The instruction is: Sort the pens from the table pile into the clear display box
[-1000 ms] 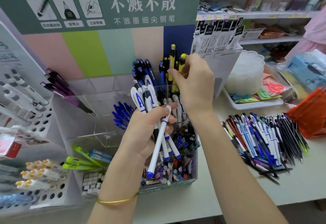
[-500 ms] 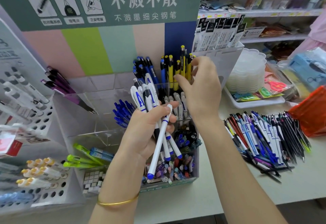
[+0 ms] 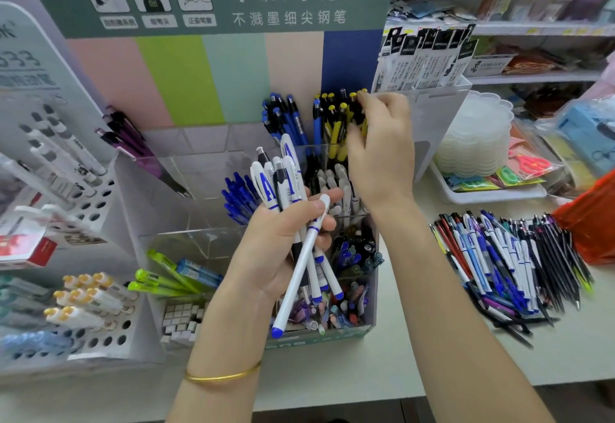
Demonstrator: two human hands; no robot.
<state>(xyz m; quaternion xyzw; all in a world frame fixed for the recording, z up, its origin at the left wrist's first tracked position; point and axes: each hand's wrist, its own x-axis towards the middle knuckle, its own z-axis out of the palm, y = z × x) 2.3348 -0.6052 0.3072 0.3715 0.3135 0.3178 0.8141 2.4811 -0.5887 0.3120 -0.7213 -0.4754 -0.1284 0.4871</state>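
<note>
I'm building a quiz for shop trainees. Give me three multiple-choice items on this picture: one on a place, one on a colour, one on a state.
1. Where does the loose pile of pens lie?
A. on the table, right of the display box
B. on a shelf
C. in a drawer

2. What colour is the bracelet on the left wrist?
A. silver
B. gold
C. red

3. What is the left hand doing?
A. lying flat
B. pointing
C. gripping white-and-blue pens

Answers: 1 A, the pile spreads on the tabletop beside the box; 2 B, the band gleams yellow; 3 C, the fingers curl round the bunch.
</note>
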